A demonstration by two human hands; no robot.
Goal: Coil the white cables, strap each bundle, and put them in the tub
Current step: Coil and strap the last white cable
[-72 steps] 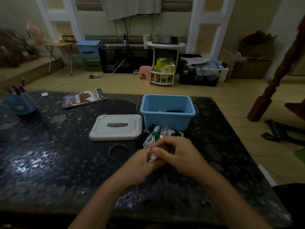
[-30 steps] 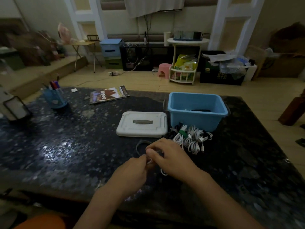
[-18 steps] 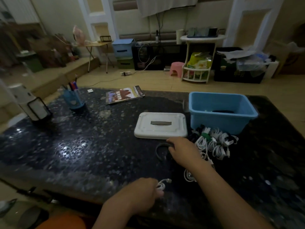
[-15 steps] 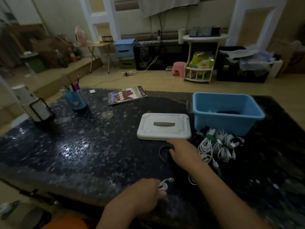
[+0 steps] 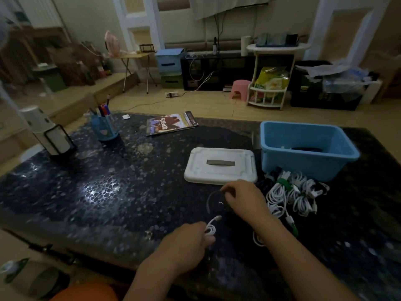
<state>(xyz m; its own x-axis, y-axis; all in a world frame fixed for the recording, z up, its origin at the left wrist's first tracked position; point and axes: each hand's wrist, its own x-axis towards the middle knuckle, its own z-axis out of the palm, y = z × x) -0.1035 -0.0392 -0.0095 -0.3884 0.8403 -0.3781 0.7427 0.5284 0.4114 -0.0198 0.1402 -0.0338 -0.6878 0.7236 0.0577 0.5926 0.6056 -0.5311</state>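
Desk [image 5: 108, 203], dark and speckled, carries every item of the task. Blue tub [image 5: 308, 148] stands open at the far right; only a dark object is discernible inside it. White lid [image 5: 220, 166] lies flat just left of the tub. Pile of white cables [image 5: 290, 194] lies against the tub's near wall, some bundles banded in green, none yet inside the tub.

Change over the last few seconds: both hands were closed together on one cable at the desk centre; they have since separated. Left hand [image 5: 184, 246] has drawn back toward the near desk edge, its fingers curled round a small coil [image 5: 211, 228] of white cable, one plug end protruding upward. Right hand [image 5: 245, 199] has reached forward and now pinches the dark curved strap [image 5: 209, 200] lying just before the lid.

Judgement: coiling of this cable appears complete and the strapping step is beginning. Next action calls for bringing the strap to the coil and wrapping it without letting the loops spring loose. Loose cable beside the right forearm remains uncoiled.
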